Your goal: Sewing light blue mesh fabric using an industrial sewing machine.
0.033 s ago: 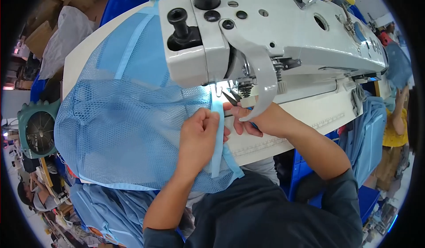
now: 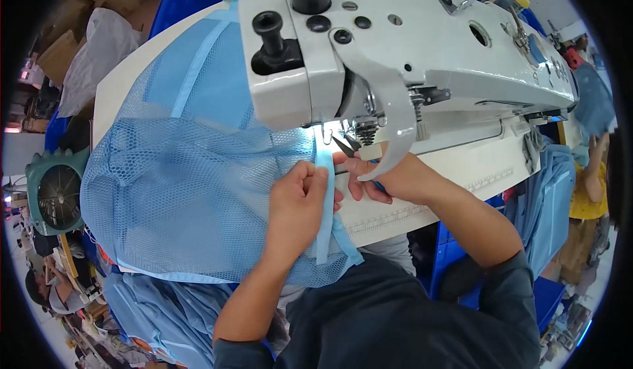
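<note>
A light blue mesh fabric piece (image 2: 184, 184) spreads over the left of the sewing table and droops over its near edge. Along its right side runs a smooth blue binding strip (image 2: 324, 227), whose upper part lies beneath the lit needle area of a white sewing machine (image 2: 422, 36). My left hand (image 2: 295, 201) is closed, pinching the strip and mesh edge just below the needle. In my right hand (image 2: 402, 179), beside the machine's curved white lever, are small thread snips (image 2: 345, 147) with dark blades pointing toward the needle. Some of its fingers are hidden behind that lever.
The white table (image 2: 389, 216) has a printed ruler along its near side. A green fan (image 2: 59, 188) stands at the left. Blue garments hang at the right (image 2: 544, 201) and lie in a pile (image 2: 171, 310) at the lower left. Other people are farther off at both sides.
</note>
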Available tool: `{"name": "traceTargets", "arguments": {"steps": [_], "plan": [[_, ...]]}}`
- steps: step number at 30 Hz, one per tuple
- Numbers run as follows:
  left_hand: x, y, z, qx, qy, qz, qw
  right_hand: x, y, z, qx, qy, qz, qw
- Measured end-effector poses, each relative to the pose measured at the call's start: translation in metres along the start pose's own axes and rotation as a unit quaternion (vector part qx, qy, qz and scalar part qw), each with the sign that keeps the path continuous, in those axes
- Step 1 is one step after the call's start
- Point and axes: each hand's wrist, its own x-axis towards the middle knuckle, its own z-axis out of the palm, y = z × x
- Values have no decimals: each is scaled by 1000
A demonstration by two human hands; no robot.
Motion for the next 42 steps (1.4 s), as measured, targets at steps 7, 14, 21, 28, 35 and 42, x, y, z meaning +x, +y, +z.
{"name": "traceTargets", "arguments": {"steps": [7, 14, 21, 28, 35, 42], "plan": [[2, -9, 4, -4, 14, 29, 999, 4, 5, 0, 7, 18, 7, 1000], [8, -13, -4, -88, -39, 25, 995, 24, 10, 17, 19, 90, -2, 996], [4, -4, 0, -52, -22, 16, 998, 19, 7, 15, -23, 88, -9, 996], [4, 5, -20, -156, -69, -58, 984, 10, 12, 0, 67, 10, -30, 997], [7, 1, -15, -152, -82, -50, 984, 2, 14, -5, 51, 20, -18, 998], [-3, -3, 0, 8, -4, 8, 1000, -22, 10, -26, -237, 85, -61, 966]]}}
